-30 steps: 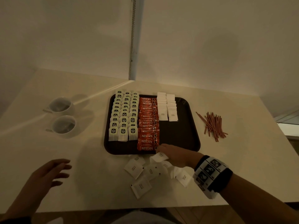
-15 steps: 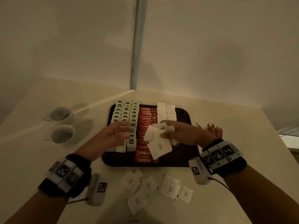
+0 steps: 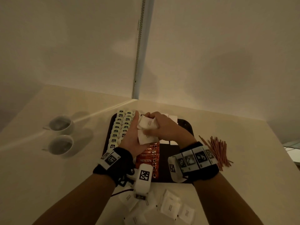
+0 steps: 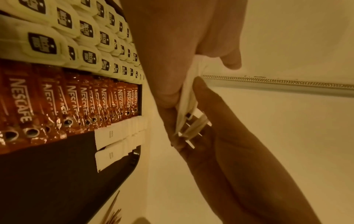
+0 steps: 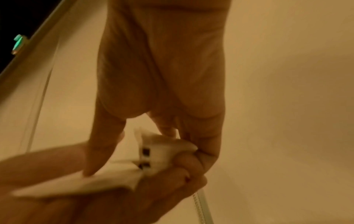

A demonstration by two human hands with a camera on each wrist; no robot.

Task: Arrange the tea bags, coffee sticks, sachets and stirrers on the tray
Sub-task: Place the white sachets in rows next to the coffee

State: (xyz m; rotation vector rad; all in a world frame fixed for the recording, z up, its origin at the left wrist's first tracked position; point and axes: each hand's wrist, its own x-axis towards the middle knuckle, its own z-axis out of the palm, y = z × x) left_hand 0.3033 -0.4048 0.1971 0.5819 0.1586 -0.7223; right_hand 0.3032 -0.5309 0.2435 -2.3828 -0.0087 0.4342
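Over the dark brown tray both hands meet around a small stack of white sachets. My left hand backs the stack with its palm, thumb pressed on it. My right hand pinches the stack from the other side. On the tray lie rows of tea bags, a column of orange coffee sticks and two rows of white sachets, mostly hidden behind the hands in the head view. Red stirrers lie in a loose heap on the table right of the tray.
Several loose sachets are scattered on the table in front of the tray, between my forearms. Two white cups stand left of the tray. Walls close the table at the back.
My right hand lifted sachets from the loose pile up over the tray. My left hand rose from the table's front left and joined it on the stack.
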